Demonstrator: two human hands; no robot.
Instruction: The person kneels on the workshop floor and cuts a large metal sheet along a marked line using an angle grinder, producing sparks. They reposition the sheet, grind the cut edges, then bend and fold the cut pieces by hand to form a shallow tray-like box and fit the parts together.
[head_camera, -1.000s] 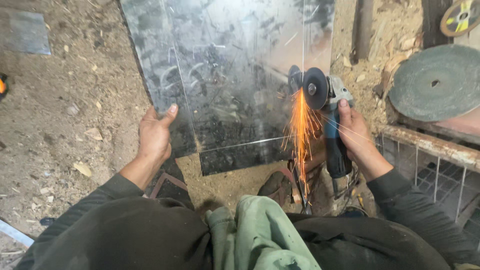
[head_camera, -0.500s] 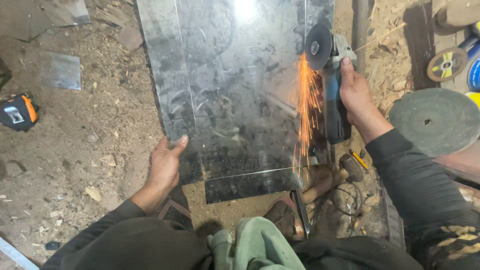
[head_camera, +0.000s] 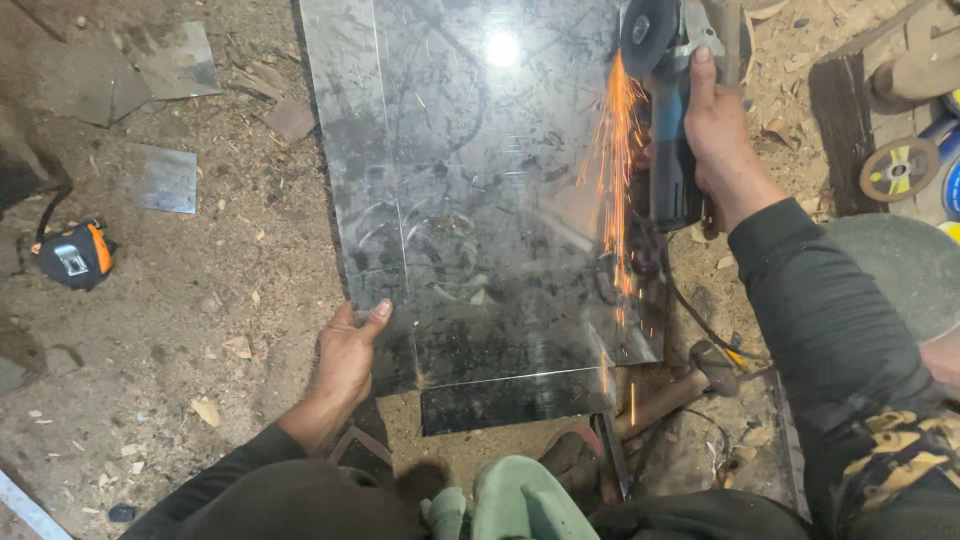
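On dirt, left hand (head_camera: 347, 358) pinches the metal sheet (head_camera: 480, 200); right hand (head_camera: 720, 140) grips the sparking angle grinder (head_camera: 665, 90).

A large shiny metal sheet (head_camera: 480, 200) lies flat on the dirt floor, scratched and reflective. A blue-bodied angle grinder (head_camera: 665, 110) rests its disc on the sheet's right side, throwing orange sparks (head_camera: 615, 190).

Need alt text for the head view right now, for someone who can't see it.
A person's right hand runs an angle grinder along a shiny metal sheet lying on a dirt floor, throwing orange sparks toward the person. The left hand grips the sheet's near left edge. A tape measure lies to the left, and cutting discs to the right.
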